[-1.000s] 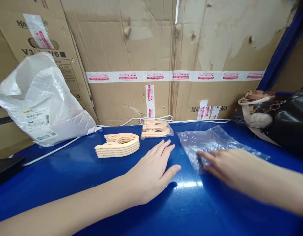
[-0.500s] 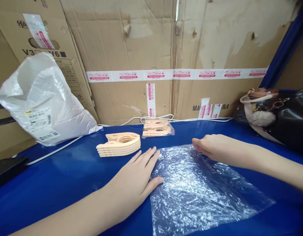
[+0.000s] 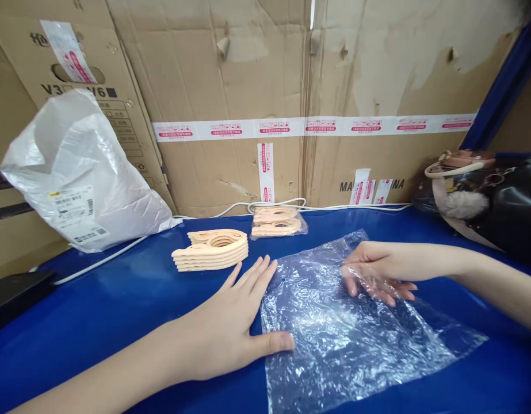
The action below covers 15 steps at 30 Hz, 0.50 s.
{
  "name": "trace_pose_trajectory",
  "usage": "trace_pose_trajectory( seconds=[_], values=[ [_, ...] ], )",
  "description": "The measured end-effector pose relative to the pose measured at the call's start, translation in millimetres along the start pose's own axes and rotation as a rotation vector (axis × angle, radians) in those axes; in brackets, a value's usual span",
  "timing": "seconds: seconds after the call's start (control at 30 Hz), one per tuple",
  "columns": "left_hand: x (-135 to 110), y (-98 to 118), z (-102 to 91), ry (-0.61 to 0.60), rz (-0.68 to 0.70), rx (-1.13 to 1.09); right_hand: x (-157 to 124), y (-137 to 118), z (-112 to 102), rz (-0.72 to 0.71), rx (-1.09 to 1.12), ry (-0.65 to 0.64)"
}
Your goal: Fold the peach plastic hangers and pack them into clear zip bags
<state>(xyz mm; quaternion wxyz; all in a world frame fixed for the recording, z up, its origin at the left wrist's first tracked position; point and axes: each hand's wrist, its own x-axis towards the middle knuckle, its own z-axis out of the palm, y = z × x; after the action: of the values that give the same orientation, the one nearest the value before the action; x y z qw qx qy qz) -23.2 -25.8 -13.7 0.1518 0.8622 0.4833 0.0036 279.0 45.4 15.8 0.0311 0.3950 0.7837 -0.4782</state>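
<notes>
A clear plastic bag (image 3: pixel 325 345) lies crinkled and flat on the blue table. My left hand (image 3: pixel 235 316) rests palm down along its left edge, with fingers stretched and the thumb on the film. At the bag's upper right, my right hand (image 3: pixel 375 273) has its fingers beneath the clear film, seen through it, apart and loosely bent. Beyond my left hand stands a neat stack of peach plastic folding hangers (image 3: pixel 211 251). Just behind, similar peach hangers (image 3: pixel 277 221) lie in a clear wrapper.
Large cardboard sheets (image 3: pixel 230 75) form the back wall. To the left are a white plastic mailer bag (image 3: pixel 92 178) and a black flat object (image 3: pixel 21 296). A white cable (image 3: pixel 103 261) runs along the back. At the right sit a strapped bottle (image 3: pixel 461 172) and a black bag (image 3: pixel 513 207).
My right hand has gone from a closed grip at the bag's top edge to spread fingers under the film, and the bag's top corner has lifted. My left thumb has spread outward.
</notes>
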Motion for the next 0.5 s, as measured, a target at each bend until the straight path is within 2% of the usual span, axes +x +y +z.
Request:
trace_pose_trajectory(
  seconds=[0.03,0.1,0.2,0.27,0.37,0.5],
  values=[
    [0.1,-0.6,-0.1,-0.007,-0.002,-0.006,1.1,-3.2,4.2,-0.053,0.009,0.004],
    [0.3,-1.8,-0.1,0.002,0.015,-0.012,3.6,-9.6,14.4,-0.196,-0.063,0.099],
    [0.5,-2.6,0.2,0.024,0.055,-0.009,7.8,-15.3,30.4,-0.415,-0.383,0.332],
    [0.7,-2.4,0.3,0.029,0.06,-0.006,10.2,-15.4,38.3,-0.525,-0.601,0.399],
    [1.2,-2.2,0.0,0.02,0.059,0.002,12.3,-12.3,43.6,-0.584,-0.738,0.345],
    [0.5,-2.2,-2.2,0.022,0.102,0.001,11.5,-7.8,43.3,-0.528,-0.723,0.259]
  ],
)
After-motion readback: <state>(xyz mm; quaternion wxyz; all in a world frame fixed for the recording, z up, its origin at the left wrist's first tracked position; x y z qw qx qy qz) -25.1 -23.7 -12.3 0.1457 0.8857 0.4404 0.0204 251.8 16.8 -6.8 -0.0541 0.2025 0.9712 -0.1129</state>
